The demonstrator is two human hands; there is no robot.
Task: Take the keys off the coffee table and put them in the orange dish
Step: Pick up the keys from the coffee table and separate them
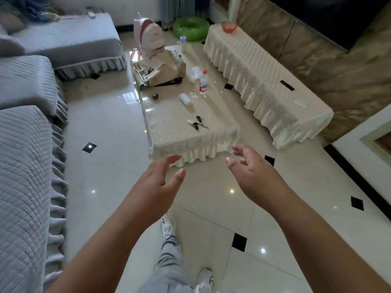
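**Metal keys lie loose near the front edge, both hands bare and spread**

Metal and black plastic make up the small bunch of keys point(197, 123), which lies flat just above the middle of the frame, on the glossy cream tabletop point(169, 127) of the low coffee table, close to its near end. The blades fan out in different directions from dark heads, with a pale fob at the left of the bunch; whether a ring joins them is too small to tell.

The left hand point(157, 186) and the right hand point(252, 173) hang in the lower middle of the frame, over the tiled floor and short of the table's frilled skirt. Both are empty, fingers loosely spread and a little curled, palms turned towards each other.

Judged from this, the bunch will be light and hard, each key stiff but the whole thing floppy, so it will dangle and swing once lifted. The clear glossy cover looks slick, so a push would likely slide the keys rather than lift them. The thicker black heads stand proud of the surface and offer the best purchase; pinching there, or scooping fingertips under the cluster, should bring the rest along.

The orange glass dish point(229, 26) stands in the upper right of the frame, at the far end of the long cream-draped cabinet, well apart from the keys
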